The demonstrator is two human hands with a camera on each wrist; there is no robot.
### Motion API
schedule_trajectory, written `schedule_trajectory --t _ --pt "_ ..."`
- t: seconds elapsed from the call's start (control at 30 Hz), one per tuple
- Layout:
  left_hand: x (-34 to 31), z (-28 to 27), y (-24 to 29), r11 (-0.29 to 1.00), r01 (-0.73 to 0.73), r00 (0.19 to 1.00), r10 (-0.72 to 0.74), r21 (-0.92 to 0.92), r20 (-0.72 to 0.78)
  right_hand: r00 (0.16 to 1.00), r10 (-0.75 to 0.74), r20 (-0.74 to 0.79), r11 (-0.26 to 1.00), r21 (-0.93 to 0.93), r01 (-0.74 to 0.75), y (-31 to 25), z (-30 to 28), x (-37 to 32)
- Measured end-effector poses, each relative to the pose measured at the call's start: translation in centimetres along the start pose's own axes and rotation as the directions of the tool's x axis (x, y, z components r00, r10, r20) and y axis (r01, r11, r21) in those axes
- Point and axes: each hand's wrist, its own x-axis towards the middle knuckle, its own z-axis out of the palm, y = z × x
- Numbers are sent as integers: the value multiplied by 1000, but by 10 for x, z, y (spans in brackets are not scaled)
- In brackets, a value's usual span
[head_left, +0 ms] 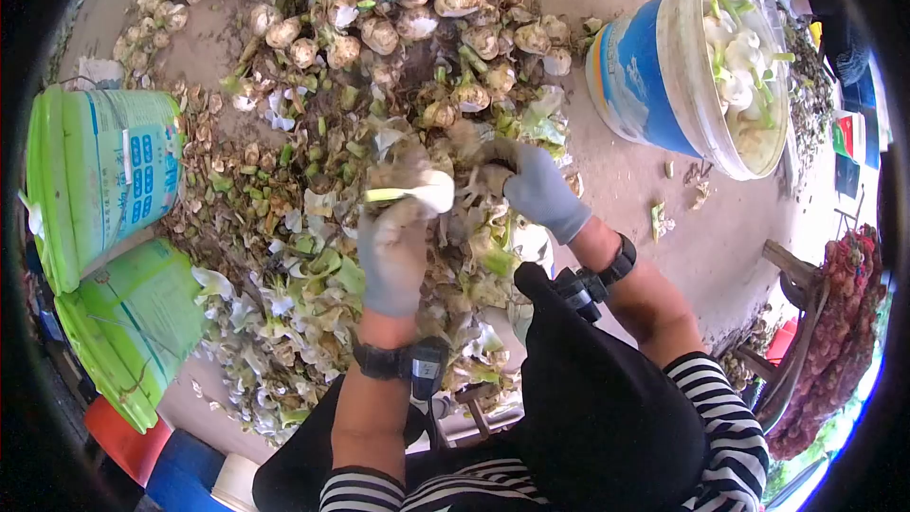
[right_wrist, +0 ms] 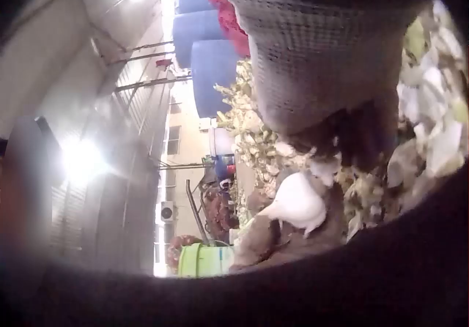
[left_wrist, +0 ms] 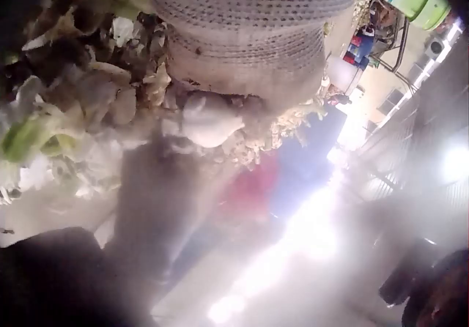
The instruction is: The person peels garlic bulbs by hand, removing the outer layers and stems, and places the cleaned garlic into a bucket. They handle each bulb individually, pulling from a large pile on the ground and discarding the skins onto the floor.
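Observation:
In the head view my gloved left hand (head_left: 391,251) holds a peeled white garlic bulb (head_left: 436,192), its short green stem lying across the fingers toward the left. The same bulb (right_wrist: 299,201) shows bright white in the right wrist view, just beyond the right hand. My gloved right hand (head_left: 545,188) is a little to the right of the bulb, fingers bent inward over the pile and their tips soiled brown. I cannot tell whether those fingers pinch anything. Below both hands lies a heap of garlic skins and stem ends (head_left: 313,256).
Unpeeled garlic bulbs (head_left: 379,35) are heaped beyond the hands. At the right stands a blue and white bucket (head_left: 645,66) holding peeled bulbs with stems. Two green containers (head_left: 137,161) flank the heap on the left. A dark red mesh sack (head_left: 829,341) is at the far right.

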Motion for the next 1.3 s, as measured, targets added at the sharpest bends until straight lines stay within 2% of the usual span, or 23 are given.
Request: schedule_trajectory --t 0.03,0.1,0.17,0.2,0.23,0.3,0.33,0.4,0.43,0.5,0.53,0.57,0.6,0.67,0.7,0.73,0.77,0.83,0.97,1.03,1.1,1.23,1.3 --pt "6 -4 0 999 -22 1000 22 -34 -22 1000 -5 -7 1000 -2 5 -5 -7 -3" --pt "12 -14 0 997 17 1000 -15 75 -27 976 -216 -11 709 -689 149 -20 -21 -14" --pt "12 13 1 971 -77 997 68 225 47 978 -208 12 767 -618 171 -23 -21 -19" --pt "8 28 2 976 -3 980 -41 218 195 958 -285 20 897 -347 274 -18 -16 -19" --pt "2 44 4 831 -107 966 -43 546 256 933 -361 2 932 -45 360 -15 -15 -18" --pt "13 54 0 999 -6 948 -9 47 318 970 -241 -37 874 427 234 -9 -23 -10" --pt "22 54 3 999 -5 948 -11 49 318 983 -167 -71 799 575 177 -20 -38 -15" --pt "44 49 14 823 15 999 -38 568 29 960 -208 -187 453 852 264 -25 -72 -28" --pt "59 36 6 822 19 999 -42 569 28 907 -290 -306 166 917 363 -20 -85 -33" --pt "92 6 -21 237 -86 987 151 968 50 894 -315 -318 -63 947 315 -25 -105 -32" --pt "100 18 -20 238 -91 987 150 967 56 954 -147 -261 90 957 276 -12 -105 -26" --pt "105 31 -21 -79 -62 990 124 995 72 972 -74 -223 318 919 235 1 -93 -17" --pt "107 39 -23 -388 -36 993 94 921 78 938 -309 -156 711 617 337 0 -91 0" --pt "118 11 -33 -257 -146 970 152 955 189 998 66 13 864 500 -63 23 -59 10" --pt "121 -1 -35 -132 -259 931 230 957 284 999 39 -3 926 375 -35 21 -49 13" --pt "116 1 -28 46 -183 961 217 982 169 1000 10 -16 969 247 -6 20 -41 16" --pt "106 3 -22 39 -184 962 213 982 172 1000 11 -18 967 254 -6 17 -35 21" --pt "78 4 -11 438 -154 979 -50 886 195 993 -107 -45 953 279 116 11 -25 30" --pt "45 12 -8 486 -367 902 -21 793 431 996 -65 54 952 303 46 -24 -25 23" --pt "35 10 -10 831 -3 975 -120 556 186 988 -121 100 951 297 86 -23 -29 24" --pt "30 12 2 860 75 970 -180 505 161 968 28 250 950 296 -104 -27 -36 17" --pt "20 22 11 948 229 953 -265 219 148 977 -141 158 917 393 68 -11 -27 9" --pt "16 25 -4 904 69 980 -140 422 139 987 -105 123 921 386 50 -18 -25 9"
